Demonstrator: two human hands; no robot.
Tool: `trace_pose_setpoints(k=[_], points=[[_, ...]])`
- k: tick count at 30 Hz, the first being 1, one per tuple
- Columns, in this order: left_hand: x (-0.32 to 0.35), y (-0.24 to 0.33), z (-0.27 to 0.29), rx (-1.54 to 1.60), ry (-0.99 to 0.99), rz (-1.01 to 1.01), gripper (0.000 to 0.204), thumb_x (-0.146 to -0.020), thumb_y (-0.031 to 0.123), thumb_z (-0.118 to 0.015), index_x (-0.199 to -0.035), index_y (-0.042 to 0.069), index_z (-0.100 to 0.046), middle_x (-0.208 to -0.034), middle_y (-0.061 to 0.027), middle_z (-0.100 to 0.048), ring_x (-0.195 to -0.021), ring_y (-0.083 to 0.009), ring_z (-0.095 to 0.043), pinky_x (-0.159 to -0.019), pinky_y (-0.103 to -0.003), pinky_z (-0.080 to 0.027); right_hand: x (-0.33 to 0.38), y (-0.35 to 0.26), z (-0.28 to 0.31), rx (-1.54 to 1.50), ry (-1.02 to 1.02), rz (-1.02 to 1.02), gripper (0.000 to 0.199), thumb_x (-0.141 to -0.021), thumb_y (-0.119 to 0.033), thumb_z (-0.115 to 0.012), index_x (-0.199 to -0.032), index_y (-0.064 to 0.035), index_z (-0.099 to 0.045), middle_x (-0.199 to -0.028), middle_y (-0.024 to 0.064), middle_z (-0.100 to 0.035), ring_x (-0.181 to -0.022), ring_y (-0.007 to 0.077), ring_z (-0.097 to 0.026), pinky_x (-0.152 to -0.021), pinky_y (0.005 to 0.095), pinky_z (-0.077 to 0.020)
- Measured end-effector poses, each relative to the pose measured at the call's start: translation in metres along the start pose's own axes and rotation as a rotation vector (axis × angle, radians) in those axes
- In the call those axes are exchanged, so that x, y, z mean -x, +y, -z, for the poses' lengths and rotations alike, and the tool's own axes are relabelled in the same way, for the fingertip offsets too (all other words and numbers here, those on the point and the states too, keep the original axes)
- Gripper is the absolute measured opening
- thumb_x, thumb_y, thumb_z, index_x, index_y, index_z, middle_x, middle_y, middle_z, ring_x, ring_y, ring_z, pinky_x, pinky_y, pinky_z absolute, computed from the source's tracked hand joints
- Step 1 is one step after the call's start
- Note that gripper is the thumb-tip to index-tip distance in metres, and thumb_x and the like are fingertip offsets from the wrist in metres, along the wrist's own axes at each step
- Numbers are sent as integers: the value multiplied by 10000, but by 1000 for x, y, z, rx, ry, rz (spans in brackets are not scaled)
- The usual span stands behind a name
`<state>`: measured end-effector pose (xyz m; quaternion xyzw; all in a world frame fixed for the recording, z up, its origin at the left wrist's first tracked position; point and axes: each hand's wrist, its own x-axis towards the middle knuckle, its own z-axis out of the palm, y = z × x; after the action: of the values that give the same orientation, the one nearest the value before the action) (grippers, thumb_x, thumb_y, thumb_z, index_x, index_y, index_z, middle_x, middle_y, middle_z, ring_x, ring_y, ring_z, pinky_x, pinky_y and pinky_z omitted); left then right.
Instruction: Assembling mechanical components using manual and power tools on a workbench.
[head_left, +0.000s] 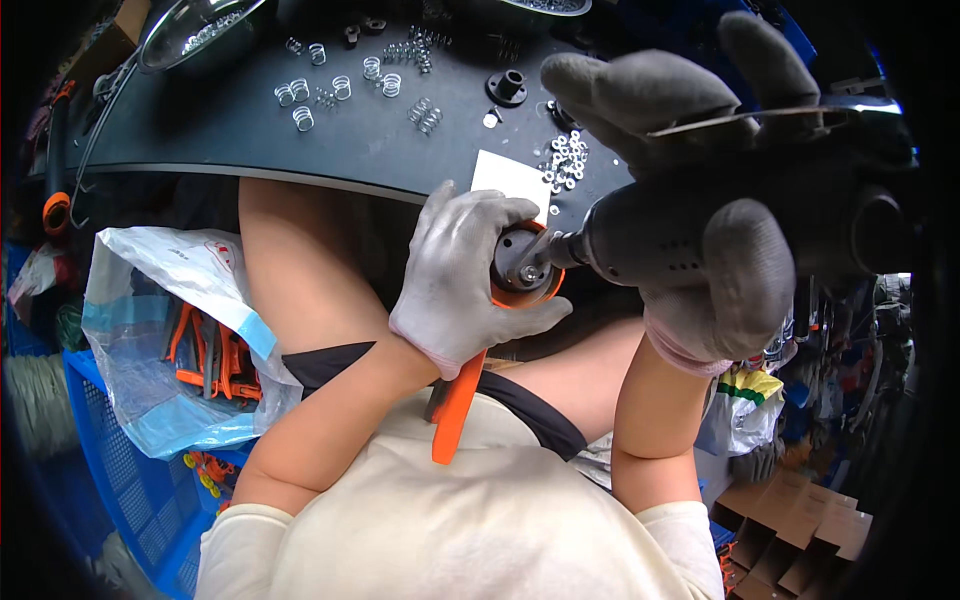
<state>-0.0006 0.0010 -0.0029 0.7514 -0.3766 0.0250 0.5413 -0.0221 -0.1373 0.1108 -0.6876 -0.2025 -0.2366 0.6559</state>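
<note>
My left hand [450,275], in a grey glove, is closed around an orange-handled tool [457,410] whose round head holds a dark disc [518,262] with a bolt in it. The orange handle hangs down toward my lap. My right hand [742,275], gloved too, grips a black power screwdriver [645,230]. Its tip points left and meets the disc near the bolt; exact seating is hard to make out. Some of that hand's fingers stretch over the far side of the screwdriver.
On the dark table [230,125] lie loose springs [392,85], small white washers [566,160], a black flanged part [507,88] and a white card [512,178]. A metal bowl [160,45] stands far left. Left of my legs, a plastic bag [150,400] holds orange tools, near a blue crate [130,500].
</note>
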Motion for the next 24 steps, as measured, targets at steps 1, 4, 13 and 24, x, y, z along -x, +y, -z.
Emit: trace_pose_setpoints(k=[1,4,13,24], points=[[-1,0,0,4,-2,9,654,-541,312,-846,-1083,82,-563,-1065,-83,-598,-1008,-301,-568,-1073,-474,-311,0,0,1,-15,-4,-10,683,-876,-242,-597,-1400,47,-267,-1020,175,-571,-904,305,-593,-809,426,-455],[-9,4,5,8,-147,165,719,-534,337,-847,-1106,51,-520,-1056,-100,-596,-1022,-301,-558,-1068,-462,-312,1,2,5,-55,-14,-34,674,-905,-267,-545,-1418,42,-235,-1038,172,-557,-817,254,-578,-700,358,-452],[-4,-4,4,122,-136,192,699,-544,368,-835,-1093,74,-518,-1037,-78,-594,-1067,-298,-536,-1130,-517,-186,-6,12,26,-292,-225,-19,667,-967,-300,-438,-1484,-34,-110,-1127,186,-506,-629,153,-515,-541,266,-480],[-8,-6,6,145,-201,113,783,-480,298,-885,-1147,109,-523,-1106,-90,-599,-1167,-308,-508,-1130,-523,-149,-12,4,53,-479,-371,-198,617,-939,-230,-518,-1456,-45,-237,-1272,283,-418,-1352,559,-179,-679,338,-610]])
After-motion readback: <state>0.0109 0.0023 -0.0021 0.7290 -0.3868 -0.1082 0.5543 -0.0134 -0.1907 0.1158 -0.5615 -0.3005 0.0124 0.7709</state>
